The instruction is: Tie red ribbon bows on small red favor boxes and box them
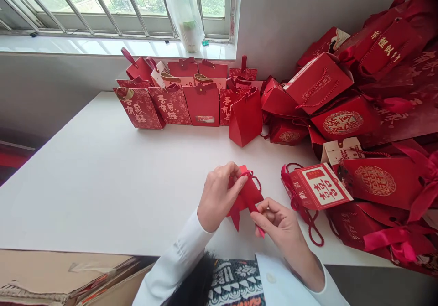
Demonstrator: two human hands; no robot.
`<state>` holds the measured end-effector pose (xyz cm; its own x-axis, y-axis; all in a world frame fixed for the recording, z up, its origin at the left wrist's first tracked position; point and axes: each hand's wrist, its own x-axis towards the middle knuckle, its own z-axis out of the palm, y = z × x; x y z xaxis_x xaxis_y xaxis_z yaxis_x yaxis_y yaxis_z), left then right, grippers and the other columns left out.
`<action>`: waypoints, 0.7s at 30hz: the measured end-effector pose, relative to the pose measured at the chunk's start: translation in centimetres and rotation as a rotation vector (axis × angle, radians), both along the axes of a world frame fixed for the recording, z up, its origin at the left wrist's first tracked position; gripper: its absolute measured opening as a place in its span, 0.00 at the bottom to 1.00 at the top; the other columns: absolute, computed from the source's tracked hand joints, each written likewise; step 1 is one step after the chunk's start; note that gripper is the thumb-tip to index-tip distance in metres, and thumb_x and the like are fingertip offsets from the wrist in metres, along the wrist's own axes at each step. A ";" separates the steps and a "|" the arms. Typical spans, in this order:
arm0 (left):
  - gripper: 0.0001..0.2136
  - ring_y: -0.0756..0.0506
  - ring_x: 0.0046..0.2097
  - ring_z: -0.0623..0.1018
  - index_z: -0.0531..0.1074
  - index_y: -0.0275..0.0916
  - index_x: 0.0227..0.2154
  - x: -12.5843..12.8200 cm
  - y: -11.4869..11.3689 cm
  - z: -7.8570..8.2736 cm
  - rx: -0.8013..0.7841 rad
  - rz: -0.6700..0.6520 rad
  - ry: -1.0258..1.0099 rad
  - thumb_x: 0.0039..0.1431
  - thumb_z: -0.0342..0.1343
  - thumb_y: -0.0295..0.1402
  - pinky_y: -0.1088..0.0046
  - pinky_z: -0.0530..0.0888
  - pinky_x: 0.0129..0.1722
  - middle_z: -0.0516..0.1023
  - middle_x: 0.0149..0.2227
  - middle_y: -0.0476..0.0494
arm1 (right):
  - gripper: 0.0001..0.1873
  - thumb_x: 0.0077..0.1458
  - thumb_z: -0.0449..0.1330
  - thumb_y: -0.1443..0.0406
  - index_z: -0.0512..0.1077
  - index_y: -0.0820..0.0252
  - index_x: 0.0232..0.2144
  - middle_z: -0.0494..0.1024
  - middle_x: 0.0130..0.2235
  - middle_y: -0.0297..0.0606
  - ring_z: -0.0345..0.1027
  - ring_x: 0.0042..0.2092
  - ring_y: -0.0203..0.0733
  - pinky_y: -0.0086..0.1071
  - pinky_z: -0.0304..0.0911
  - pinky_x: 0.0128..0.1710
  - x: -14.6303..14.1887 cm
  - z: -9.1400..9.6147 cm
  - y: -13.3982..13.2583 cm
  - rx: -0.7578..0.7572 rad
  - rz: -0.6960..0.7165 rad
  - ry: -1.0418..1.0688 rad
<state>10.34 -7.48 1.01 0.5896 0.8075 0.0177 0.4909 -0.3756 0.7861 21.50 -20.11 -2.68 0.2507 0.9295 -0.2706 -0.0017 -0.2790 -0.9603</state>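
A small folded red paper gift bag (247, 195) with a dark red cord handle is held up above the white table (102, 196). My left hand (219, 196) grips its upper part between fingers and thumb. My right hand (277, 224) pinches a narrow red flap (257, 221) at its lower edge. Part of the bag is hidden behind my fingers. Just right of my right hand lies a red and white gift box (316, 187) with a loose red cord (301, 208).
Red gift bags (171, 106) stand in a row at the table's back. A large heap of red boxes and bags (369, 114) rises on the right against the wall. A plastic bag (183, 14) sits on the windowsill. Cardboard (61, 274) lies below the table's near left edge.
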 end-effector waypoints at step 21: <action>0.26 0.38 0.57 0.63 0.60 0.42 0.52 -4.8 0.0 0.2 0.185 -0.023 -0.004 0.53 0.59 0.45 0.57 0.66 0.53 0.65 0.54 0.37 | 0.51 0.44 0.57 0.72 0.36 0.50 0.65 0.51 0.65 0.40 0.45 0.64 0.48 0.44 0.54 0.59 5.4 2.9 4.3 0.209 0.570 -0.857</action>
<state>5.59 -7.48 1.25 0.6074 0.7766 0.1670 0.4772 -0.5248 0.7049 26.94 -15.83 0.22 -0.2070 0.9779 -0.0303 0.7811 0.1465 -0.6070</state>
